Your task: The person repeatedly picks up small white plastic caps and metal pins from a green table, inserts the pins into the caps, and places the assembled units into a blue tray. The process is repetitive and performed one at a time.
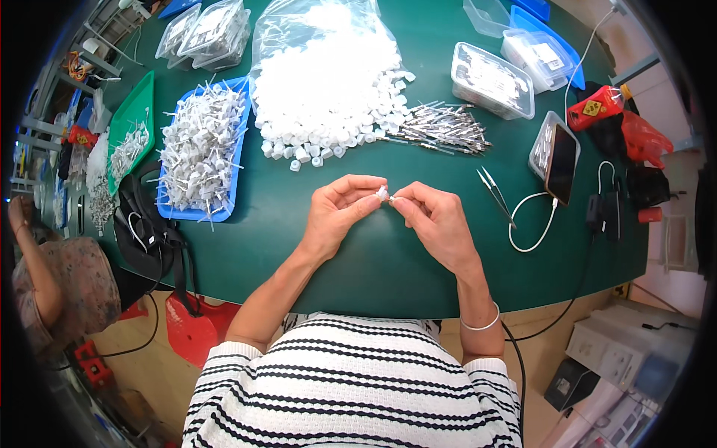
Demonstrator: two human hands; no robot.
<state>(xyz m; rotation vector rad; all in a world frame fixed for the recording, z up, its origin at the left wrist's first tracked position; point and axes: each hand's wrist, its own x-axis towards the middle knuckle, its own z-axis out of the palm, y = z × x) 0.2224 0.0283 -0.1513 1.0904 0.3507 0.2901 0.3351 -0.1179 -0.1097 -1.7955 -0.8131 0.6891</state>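
Both hands meet over the green table just in front of me. My left hand (336,209) pinches a small white plastic cap (382,193) between thumb and fingertips. Against the cap's right side, my right hand (437,220) is closed in a pinch on a small piece, mostly hidden by the fingers; its kind does not show. Beyond the hands lies a large heap of white caps (321,89), spilling from a clear plastic bag (325,15). To its right is a pile of thin metal rods (444,128). A blue tray (237,149) at the left holds many white caps with rods sticking out.
Tweezers (496,196) lie right of my hands, near a white cable (532,249) plugged into a phone (560,164). Clear tubs (493,81) stand at the far right. A black bag (142,224) and green tray (147,112) sit left, near another person's arm (37,261).
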